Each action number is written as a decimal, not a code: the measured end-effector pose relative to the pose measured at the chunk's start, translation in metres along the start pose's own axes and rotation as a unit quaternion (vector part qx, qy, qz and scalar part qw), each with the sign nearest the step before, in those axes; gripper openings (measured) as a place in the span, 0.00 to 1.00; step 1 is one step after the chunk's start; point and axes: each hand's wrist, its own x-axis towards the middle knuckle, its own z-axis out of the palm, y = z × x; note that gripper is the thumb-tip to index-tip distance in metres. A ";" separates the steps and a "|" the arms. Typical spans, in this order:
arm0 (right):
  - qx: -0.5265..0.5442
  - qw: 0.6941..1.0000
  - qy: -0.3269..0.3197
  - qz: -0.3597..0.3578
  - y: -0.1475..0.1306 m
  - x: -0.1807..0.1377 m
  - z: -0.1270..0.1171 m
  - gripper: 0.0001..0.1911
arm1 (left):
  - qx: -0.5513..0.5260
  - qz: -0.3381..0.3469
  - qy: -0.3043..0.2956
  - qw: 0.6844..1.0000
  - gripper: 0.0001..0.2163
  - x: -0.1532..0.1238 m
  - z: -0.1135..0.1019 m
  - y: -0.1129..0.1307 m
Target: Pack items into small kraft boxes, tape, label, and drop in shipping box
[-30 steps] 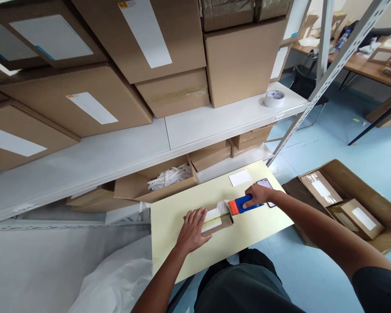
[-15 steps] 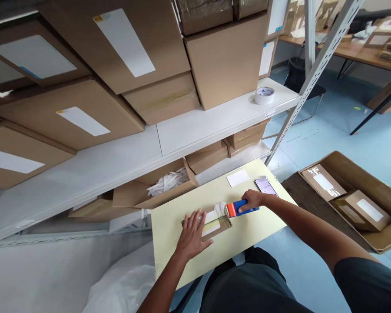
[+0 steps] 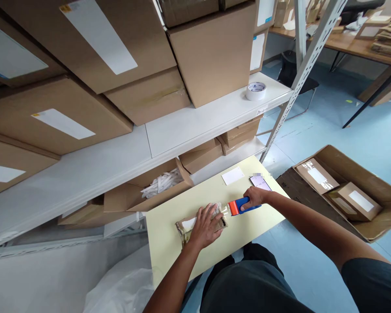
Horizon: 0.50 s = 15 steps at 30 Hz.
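Observation:
A small cardboard box (image 3: 183, 227) with a white label lies on the pale yellow table (image 3: 172, 269). My left hand (image 3: 204, 227) rests on the box's right part, fingers spread and pressing on its top. My right hand (image 3: 254, 197) grips a tape dispenser (image 3: 233, 208) with an orange head and blue body, just right of the box. A shiny strip of clear tape shows between the dispenser's head and the box's right end. My left hand covers much of the box.
A phone (image 3: 260, 182) and a white card (image 3: 233, 175) lie at the table's far side. Behind stands a shelf (image 3: 182, 126) with large boxes and a tape roll (image 3: 256, 91). An open carton (image 3: 334, 156) holding boxes is on the right.
My left hand has slid right along the box to its right end. The tape dispenser in my right hand now sits apart from the box. The view has shifted slightly.

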 end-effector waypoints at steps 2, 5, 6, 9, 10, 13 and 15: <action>-0.016 1.000 0.006 0.001 0.001 -0.004 -0.002 0.39 | 0.002 -0.003 -0.003 1.000 0.24 0.000 -0.002 0.001; -0.041 0.999 0.001 0.012 -0.001 -0.008 -0.004 0.39 | 0.005 -0.011 -0.003 1.000 0.24 0.001 -0.004 0.004; -0.047 0.999 -0.003 0.018 -0.003 -0.009 -0.006 0.39 | 0.005 -0.012 -0.002 1.000 0.24 0.001 -0.005 0.004; -0.072 0.996 -0.004 0.045 -0.013 -0.014 -0.009 0.40 | 0.007 -0.010 0.000 1.000 0.25 0.001 -0.005 0.005; -0.081 0.995 -0.003 0.060 -0.020 -0.015 -0.010 0.40 | 0.011 -0.009 0.000 1.000 0.25 0.001 -0.005 0.004; -0.095 0.988 0.000 0.121 -0.052 -0.011 -0.009 0.39 | 0.024 -0.006 -0.002 1.000 0.24 0.002 -0.004 0.005; -0.090 0.984 -0.001 0.155 -0.078 -0.004 -0.004 0.37 | 0.027 -0.007 -0.004 1.000 0.25 0.002 -0.004 0.006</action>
